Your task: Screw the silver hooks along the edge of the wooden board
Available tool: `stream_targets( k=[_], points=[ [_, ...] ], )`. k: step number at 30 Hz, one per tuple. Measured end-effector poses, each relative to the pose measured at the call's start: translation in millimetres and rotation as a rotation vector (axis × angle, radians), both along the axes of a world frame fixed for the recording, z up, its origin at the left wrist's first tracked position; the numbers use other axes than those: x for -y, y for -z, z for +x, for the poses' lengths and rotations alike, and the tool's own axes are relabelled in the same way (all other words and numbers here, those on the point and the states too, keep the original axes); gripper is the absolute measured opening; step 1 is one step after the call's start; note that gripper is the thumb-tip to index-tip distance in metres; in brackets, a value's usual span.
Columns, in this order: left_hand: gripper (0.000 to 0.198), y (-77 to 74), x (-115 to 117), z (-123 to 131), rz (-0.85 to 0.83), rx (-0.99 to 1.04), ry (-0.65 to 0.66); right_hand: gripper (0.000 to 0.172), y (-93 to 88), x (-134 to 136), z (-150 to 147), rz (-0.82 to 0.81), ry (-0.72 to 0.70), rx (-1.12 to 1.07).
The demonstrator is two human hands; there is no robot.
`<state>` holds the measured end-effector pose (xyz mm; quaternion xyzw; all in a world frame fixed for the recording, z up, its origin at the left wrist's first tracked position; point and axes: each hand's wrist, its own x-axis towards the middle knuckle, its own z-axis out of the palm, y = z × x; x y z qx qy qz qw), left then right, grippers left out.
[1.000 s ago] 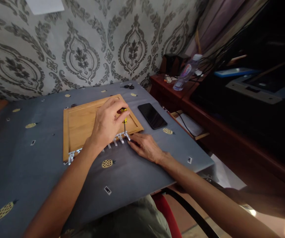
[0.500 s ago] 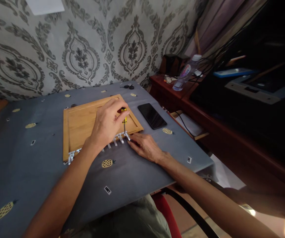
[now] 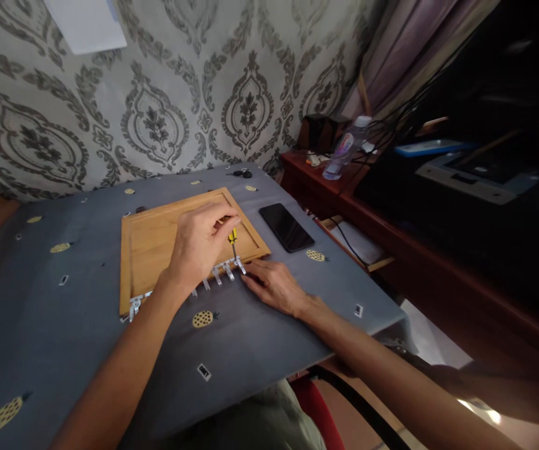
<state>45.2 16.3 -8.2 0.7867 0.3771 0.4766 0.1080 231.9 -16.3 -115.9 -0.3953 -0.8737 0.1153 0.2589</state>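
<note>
My left hand (image 3: 200, 237) is closed around the top of a small screwdriver (image 3: 232, 236) with a yellow and black handle. The screwdriver stands nearly upright, its tip at the right end of a silver metal hook rack (image 3: 228, 270). This rack runs along the near edge of a framed wooden board (image 3: 154, 247) lying flat, its several hooks sticking out toward me. My left wrist and forearm hide part of the rack. Beside the board's near right corner, my right hand (image 3: 276, 286) rests low on the table, thumb and fingers closed at the end hook.
A black phone (image 3: 286, 227) lies right of the board, and a dark key-like object (image 3: 242, 173) behind it. The patterned grey cloth (image 3: 86, 350) covers the table. At right, a plastic bottle (image 3: 345, 150) stands on a reddish wooden desk (image 3: 292, 164) with cables.
My left hand's fingers have shifted on the screwdriver handle, covering its top more. The view has tilted slightly upward. My right hand stays at the end hook.
</note>
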Motion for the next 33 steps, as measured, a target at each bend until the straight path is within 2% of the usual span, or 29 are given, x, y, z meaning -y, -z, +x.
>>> stream_targets(
  k=[5,13,16,20,28,33],
  points=[
    [0.015,-0.4,1,1,-0.002,-0.029,-0.048,0.018,1.1,0,0,-0.011,-0.001,-0.013],
    [0.013,-1.8,0,0,-0.058,-0.046,-0.01,0.016,1.5,0,0,-0.01,0.005,0.008],
    [0.008,0.6,0,2,-0.013,0.009,-0.01,0.016,1.0,0,0,-0.019,0.004,0.001],
    [0.009,2.0,1,4,0.035,0.047,-0.075,0.016,-1.2,1,-1,-0.033,0.013,0.006],
    [0.012,-5.2,3,6,0.038,-0.001,-0.102,0.015,-1.4,0,-1,-0.03,0.015,0.024],
    [0.013,-8.7,2,7,-0.011,-0.01,-0.069,0.017,0.5,0,-1,-0.022,0.012,0.019]
  ],
)
